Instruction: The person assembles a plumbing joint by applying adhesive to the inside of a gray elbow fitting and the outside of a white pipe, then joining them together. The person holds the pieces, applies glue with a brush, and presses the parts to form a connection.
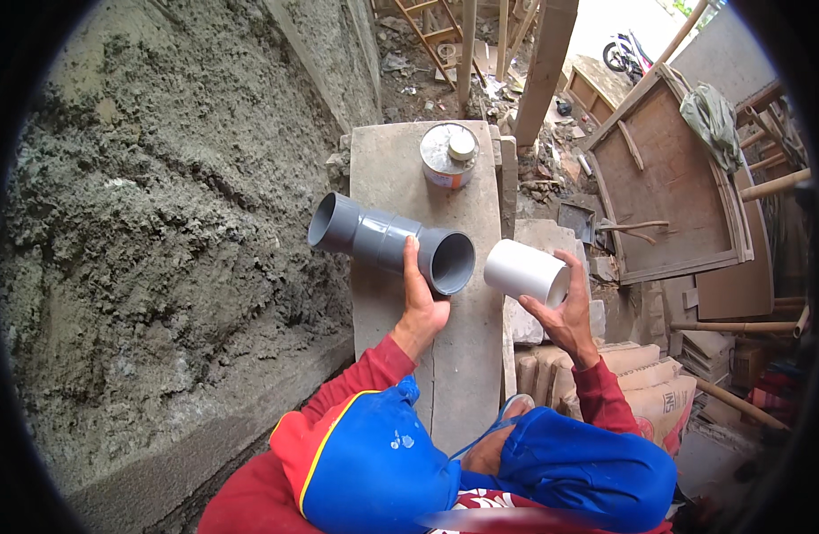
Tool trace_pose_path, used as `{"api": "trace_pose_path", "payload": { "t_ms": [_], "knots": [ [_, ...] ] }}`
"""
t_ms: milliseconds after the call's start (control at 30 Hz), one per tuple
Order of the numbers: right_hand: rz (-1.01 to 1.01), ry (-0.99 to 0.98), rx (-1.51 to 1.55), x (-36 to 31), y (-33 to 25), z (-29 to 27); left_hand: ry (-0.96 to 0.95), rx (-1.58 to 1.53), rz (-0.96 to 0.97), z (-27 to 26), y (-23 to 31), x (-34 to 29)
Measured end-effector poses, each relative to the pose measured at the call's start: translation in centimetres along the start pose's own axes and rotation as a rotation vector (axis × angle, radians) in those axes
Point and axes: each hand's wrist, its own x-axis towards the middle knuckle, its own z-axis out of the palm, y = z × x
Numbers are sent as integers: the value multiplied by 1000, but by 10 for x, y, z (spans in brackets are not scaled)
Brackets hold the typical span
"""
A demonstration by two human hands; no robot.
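Observation:
My left hand (420, 307) grips a grey plastic pipe fitting (383, 238) from below, thumb lying along its side. The fitting has wider sockets at both ends, and its open right end faces up toward me. In my right hand (571, 316) is a short white pipe piece (522, 270), held at its right end between thumb and fingers. A small gap separates the white pipe from the grey fitting. Beyond the fitting, a round metal can (447, 158) with a pale screw cap stands on the concrete slab (467, 356).
A rough cement wall (160, 231) rises on the left. Stacked paper sacks (636, 378) lie at the lower right. Farther right leans a wooden panel (667, 196) with a grey cloth (714, 125) over it. A wooden post (545, 71) and rubble stand beyond the slab.

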Motion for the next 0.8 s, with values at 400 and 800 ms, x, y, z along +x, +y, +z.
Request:
{"api": "trace_pose_path", "payload": {
  "t_ms": [400, 800],
  "knots": [
    [26, -21, 40, -1, -2, 2, 5, 17, 53, 1, -5, -10],
    [13, -44, 48, -6, 0, 5, 58, -13, -61, 3, 2, -10]
  ]
}}
